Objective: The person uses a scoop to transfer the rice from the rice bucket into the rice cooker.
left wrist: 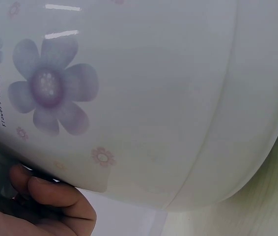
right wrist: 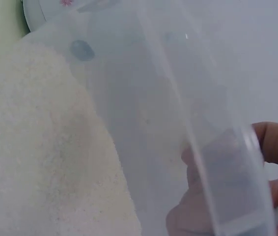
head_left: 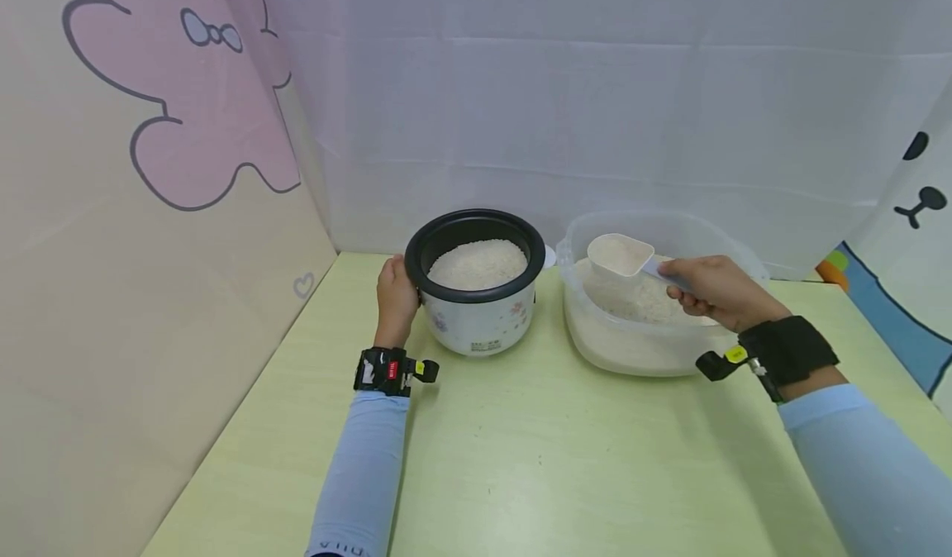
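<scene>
A small white rice cooker (head_left: 483, 326) with a flower print and a black rim stands on the table without a lid, holding white rice (head_left: 479, 266). My left hand (head_left: 397, 299) grips its left side; in the left wrist view the curled fingers (left wrist: 55, 194) are at the side handle. To the right stands a clear plastic bin (head_left: 640, 357) of rice (head_left: 658, 305). My right hand (head_left: 717, 288) holds the handle of a white measuring scoop (head_left: 611, 270) over the bin. Rice fills the scoop's bowl. In the right wrist view the bin's wall partly covers that hand.
The pale green table (head_left: 535, 458) spreads in front of both containers. Behind them hangs a white sheet (head_left: 565, 127). A cartoon-printed cloth (head_left: 216, 127) closes the left side, with another printed sheet (head_left: 900, 235) on the right.
</scene>
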### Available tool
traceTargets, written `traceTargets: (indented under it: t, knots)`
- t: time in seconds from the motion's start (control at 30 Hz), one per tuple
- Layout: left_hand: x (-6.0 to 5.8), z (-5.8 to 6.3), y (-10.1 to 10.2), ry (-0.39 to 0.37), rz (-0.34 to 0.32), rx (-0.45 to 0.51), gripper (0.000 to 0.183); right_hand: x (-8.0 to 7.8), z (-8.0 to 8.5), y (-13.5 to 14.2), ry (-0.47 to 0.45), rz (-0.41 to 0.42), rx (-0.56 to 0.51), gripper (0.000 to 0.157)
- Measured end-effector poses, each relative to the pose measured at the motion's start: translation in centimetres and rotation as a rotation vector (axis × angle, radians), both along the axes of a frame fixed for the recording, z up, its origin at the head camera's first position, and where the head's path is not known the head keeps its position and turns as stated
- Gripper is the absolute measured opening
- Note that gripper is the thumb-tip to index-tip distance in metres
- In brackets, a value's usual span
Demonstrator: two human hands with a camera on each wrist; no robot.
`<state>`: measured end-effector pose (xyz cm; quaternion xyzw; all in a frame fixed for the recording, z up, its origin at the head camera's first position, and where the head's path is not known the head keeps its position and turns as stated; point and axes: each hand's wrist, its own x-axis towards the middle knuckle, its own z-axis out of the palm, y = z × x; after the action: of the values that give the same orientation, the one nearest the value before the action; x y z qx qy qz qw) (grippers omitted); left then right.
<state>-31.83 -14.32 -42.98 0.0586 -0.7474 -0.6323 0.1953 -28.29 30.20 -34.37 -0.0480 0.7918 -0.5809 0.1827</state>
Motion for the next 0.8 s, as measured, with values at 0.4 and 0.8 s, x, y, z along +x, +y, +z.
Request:
traceTargets:
  t: [0.4,0.8]
  knots:
    - [-0.1,-0.1,0.0,-0.011,0.004,0.009,0.035,0.3,2.8,-3.6,0.063,-0.097,-0.058,0.041]
    - [0.0,-0.2,0.0,-0.006,0.0,0.03,0.036,0.1,4.8,-9.6,0.213,-0.098,-0.123,0.029]
